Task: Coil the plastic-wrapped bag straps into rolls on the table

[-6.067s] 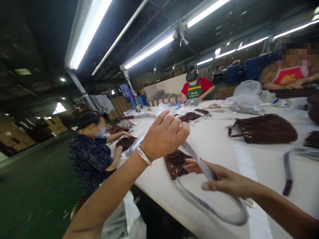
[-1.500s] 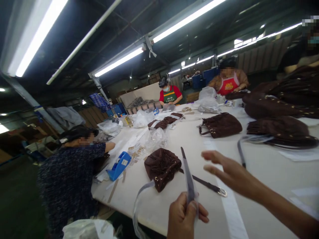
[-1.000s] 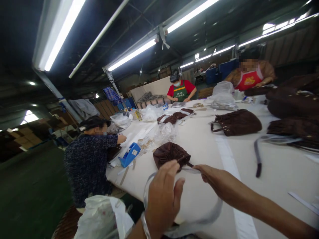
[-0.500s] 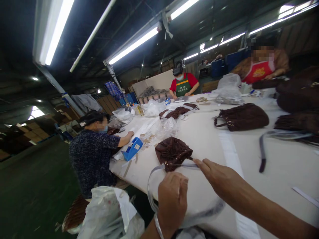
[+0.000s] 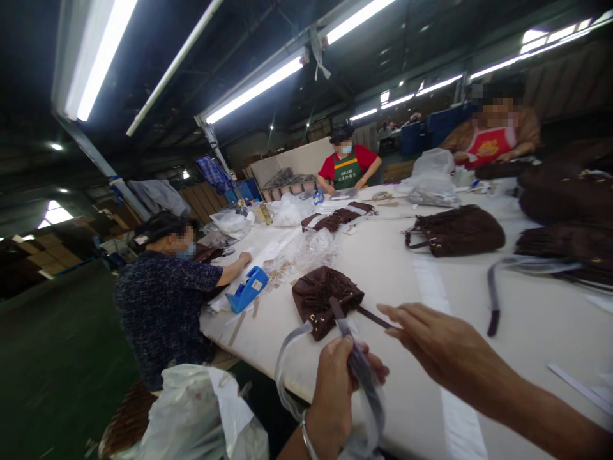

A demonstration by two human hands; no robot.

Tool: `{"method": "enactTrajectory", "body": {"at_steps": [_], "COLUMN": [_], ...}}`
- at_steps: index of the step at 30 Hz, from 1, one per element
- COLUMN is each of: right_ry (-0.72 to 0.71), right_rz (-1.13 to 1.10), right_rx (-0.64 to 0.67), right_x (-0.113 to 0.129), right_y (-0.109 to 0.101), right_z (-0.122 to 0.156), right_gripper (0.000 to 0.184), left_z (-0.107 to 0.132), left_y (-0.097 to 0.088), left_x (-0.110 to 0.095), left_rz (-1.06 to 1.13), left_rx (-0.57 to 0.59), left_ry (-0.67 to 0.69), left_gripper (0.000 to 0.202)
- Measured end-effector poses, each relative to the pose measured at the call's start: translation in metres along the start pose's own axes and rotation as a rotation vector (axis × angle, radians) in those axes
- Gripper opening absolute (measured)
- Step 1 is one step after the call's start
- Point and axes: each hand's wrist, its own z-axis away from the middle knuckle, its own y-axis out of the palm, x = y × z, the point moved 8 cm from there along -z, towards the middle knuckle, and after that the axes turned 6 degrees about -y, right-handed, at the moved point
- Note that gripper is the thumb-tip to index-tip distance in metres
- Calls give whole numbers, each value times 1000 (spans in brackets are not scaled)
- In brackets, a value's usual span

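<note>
A small dark brown drawstring bag [image 5: 325,294] with gathered sides and gold eyelets lies on the table in front of me. My left hand [image 5: 338,377], with a bracelet at the wrist, grips a brown shoulder strap [image 5: 366,370] partly covered in clear plastic. That strap's bare end points up against the bag, and a plastic-covered length loops down on the left. A thin brown cord [image 5: 376,317] runs straight from the bag to my right hand [image 5: 431,335]. The fingers there are long and nearly straight, with the cord's end between them.
A blue tape dispenser [image 5: 248,289] stands at the left table edge beside a seated co-worker [image 5: 163,294]. Another brown bag [image 5: 454,230] lies to the right, near more bags [image 5: 569,243]. A white plastic sack [image 5: 201,415] is below left. Two other people work across the table [image 5: 383,275].
My left hand has turned and brought the plastic-covered strap up in front of the bag. My right hand has shifted away from the bag, and more of the cord shows.
</note>
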Motion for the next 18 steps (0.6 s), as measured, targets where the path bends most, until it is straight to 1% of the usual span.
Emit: {"method": "enactTrajectory", "body": {"at_steps": [1, 2, 4, 6, 7, 9, 10, 11, 12, 13, 14, 15, 16, 17, 18], "right_ry": [-31, -92, -268, -401, -430, -434, -428, -418, -397, -358, -286, -178, -42, 107, 250], "right_rz": [13, 8, -66, -189, -255, -369, -400, -405, -388, -361, -339, -341, -379, -458, -579], "right_rx": [-9, 14, 148, 351, 465, 660, 709, 698, 629, 516, 378, 241, 129, 52, 12], "right_x": [-5, -7, -2, 6, 8, 11, 11, 11, 9, 5, -1, -8, -16, -22, -25], "right_y": [-13, -22, -24, -15, -8, 4, 7, 7, 4, -2, -8, -13, -14, -8, 5], "right_z": [-9, -19, -37, -48, -51, -51, -50, -50, -51, -51, -48, -43, -33, -21, -7], "right_gripper": [33, 34, 40, 45, 43, 36, 34, 34, 37, 40, 41, 42, 43, 45, 51], "left_z": [0, 1, 3, 6, 8, 11, 13, 14, 15, 14, 13, 11, 9, 7, 4], "left_y": [3, 6, 11, 13, 14, 15, 15, 15, 15, 14, 13, 12, 12, 11, 11], "left_x": [1, 2, 3, 1, 0, -4, -5, -7, -8, -11, -14, -18, -22, -27, -31], "left_rz": [-81, -163, -298, -394, -433, -500, -524, -531, -519, -497, -465, -429, -396, -369, -350], "left_rx": [47, 95, 183, 236, 257, 293, 306, 310, 300, 278, 241, 192, 140, 91, 49], "left_ry": [-47, -97, -183, -243, -260, -281, -290, -294, -287, -268, -237, -192, -140, -84, -25], "left_gripper": [32, 34, 34, 34, 34, 34, 34, 34, 34, 34, 34, 35, 36, 37, 37]}}
